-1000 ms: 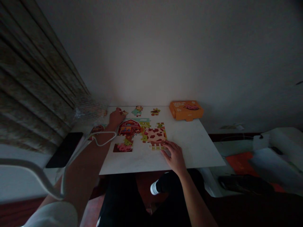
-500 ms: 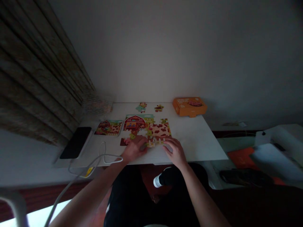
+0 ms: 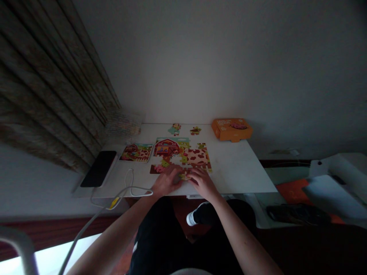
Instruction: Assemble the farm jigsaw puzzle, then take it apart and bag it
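"White table, barn puzzle on it. What's at the near edge?"

"Left hand and right hand, close together, fingers on a fence piece between them."

"Pinched?"

"Can't tell (the fingers cover part of it)."

"And the rest?"

"Two loose pieces lie beyond the puzzle; the orange box sits right of them, the picture card left of the puzzle."

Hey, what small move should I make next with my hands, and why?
I'd probably nudge the puzzle piece gently toward the farm puzzle: it lies at the bottom edge, between your left hand and right hand, with fingers of both hands close about it. Your fingers partly hide it, so I can't tell whether it's already locked in.
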`<action>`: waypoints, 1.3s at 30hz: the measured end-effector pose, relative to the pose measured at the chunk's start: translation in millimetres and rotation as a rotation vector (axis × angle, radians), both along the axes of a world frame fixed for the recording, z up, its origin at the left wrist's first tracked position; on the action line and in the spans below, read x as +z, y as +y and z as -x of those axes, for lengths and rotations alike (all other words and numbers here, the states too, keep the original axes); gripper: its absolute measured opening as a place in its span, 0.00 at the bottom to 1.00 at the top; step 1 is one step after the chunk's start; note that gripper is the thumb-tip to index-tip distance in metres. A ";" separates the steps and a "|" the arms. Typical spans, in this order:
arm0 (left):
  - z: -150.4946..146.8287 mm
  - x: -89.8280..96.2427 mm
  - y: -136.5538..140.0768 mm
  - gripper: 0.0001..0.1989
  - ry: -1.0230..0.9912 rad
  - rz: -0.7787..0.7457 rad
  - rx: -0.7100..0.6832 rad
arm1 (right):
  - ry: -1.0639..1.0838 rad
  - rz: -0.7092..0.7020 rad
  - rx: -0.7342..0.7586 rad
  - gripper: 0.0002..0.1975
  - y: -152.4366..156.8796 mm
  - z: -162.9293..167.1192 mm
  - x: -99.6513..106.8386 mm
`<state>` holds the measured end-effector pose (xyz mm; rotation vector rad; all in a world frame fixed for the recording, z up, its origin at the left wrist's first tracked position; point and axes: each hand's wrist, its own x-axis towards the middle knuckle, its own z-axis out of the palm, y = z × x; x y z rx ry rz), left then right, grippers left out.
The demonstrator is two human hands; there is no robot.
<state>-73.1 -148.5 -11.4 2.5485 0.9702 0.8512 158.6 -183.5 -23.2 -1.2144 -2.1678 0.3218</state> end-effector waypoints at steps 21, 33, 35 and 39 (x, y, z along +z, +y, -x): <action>-5.3 -3.4 -1.1 0.10 0.189 -0.063 0.183 | -0.117 0.003 -0.089 0.12 15.3 0.7 1.7; -6.4 -8.6 0.5 0.16 0.179 -0.039 0.121 | -0.102 -0.018 -0.127 0.14 14.7 2.4 -2.2; -6.4 -8.3 0.4 0.19 0.202 -0.040 0.083 | -0.108 -0.014 -0.131 0.14 14.7 2.2 -3.3; -8.1 -7.0 -0.2 0.20 0.261 -0.019 0.006 | -0.108 -0.013 -0.136 0.14 14.7 2.3 -3.0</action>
